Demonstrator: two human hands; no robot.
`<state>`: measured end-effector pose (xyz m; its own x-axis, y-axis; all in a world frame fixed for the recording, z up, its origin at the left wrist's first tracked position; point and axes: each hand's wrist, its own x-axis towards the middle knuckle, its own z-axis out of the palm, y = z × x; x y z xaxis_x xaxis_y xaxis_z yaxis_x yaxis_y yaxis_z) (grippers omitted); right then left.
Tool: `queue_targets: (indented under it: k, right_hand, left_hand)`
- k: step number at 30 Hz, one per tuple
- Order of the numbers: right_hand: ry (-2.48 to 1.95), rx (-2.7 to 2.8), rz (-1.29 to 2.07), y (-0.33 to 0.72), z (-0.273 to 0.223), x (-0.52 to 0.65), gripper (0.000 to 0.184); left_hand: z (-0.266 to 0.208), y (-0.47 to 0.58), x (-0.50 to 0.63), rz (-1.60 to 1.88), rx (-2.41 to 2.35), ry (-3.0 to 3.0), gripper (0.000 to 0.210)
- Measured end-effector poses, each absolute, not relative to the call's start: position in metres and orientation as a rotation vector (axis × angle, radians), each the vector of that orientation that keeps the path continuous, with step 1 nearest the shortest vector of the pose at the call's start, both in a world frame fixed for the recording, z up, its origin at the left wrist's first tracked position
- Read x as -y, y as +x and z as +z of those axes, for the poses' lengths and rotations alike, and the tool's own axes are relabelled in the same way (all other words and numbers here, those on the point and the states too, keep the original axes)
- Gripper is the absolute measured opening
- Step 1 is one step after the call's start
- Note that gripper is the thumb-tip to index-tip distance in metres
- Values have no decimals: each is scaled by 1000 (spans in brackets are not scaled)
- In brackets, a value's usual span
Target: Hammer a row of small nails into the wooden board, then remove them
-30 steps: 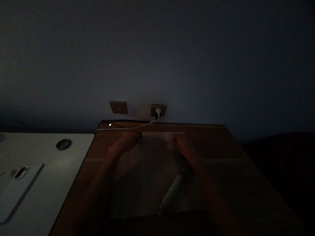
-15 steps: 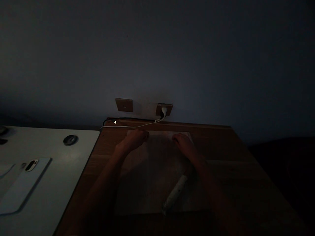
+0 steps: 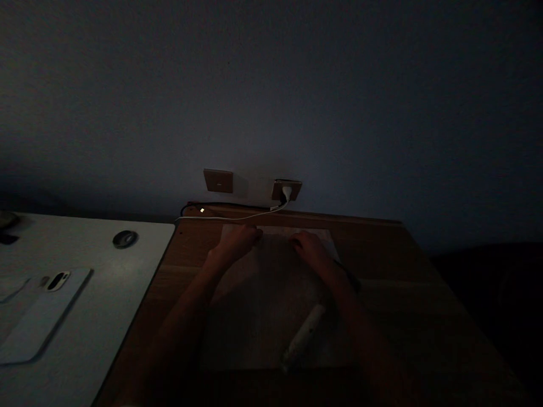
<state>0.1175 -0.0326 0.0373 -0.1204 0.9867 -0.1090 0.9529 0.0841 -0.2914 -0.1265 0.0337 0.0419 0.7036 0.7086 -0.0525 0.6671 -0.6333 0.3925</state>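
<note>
A pale, roughly square sheet or board (image 3: 271, 316) lies on the brown wooden table in dim light. My left hand (image 3: 242, 239) is over its far edge, left of the middle, with fingers curled closed. Facing it across a small gap, my right hand (image 3: 309, 249) is also closed, fingertips turned inward. What either hand pinches, if anything, is too dark to see. A whitish tube-shaped object (image 3: 304, 332) rests slantwise on the near right part of the sheet, below my right wrist. A dark thin thing (image 3: 348, 273) shows partly behind my right forearm.
A white table (image 3: 139, 271) adjoins at left, bearing a dark ring (image 3: 124, 239) like a tape roll and a pale phone-shaped item (image 3: 46, 316). A white plug (image 3: 287, 193) sits in the wall socket, its cable (image 3: 237, 218) running along the wooden table's back edge.
My hands have drawn closer together along the sheet's far edge, the right one moving left. The view has shifted slightly. The tube-shaped object stays on the sheet.
</note>
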Motion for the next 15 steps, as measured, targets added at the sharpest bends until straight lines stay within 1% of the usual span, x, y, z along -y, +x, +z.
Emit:
queue_targets:
  k: [4,10,15]
  right_hand:
    - [-1981,2213,456,112,44,34,30]
    - [-1927,2192,471,101,41,28,32]
    - [-1877,2224,496,94,35,26,29]
  left_hand:
    - [49,-125,-32,243,-1151,2485,20]
    - [46,-123,-32,362,-1020,2447,23]
    - [41,-126,-38,493,-1064,2176,12]
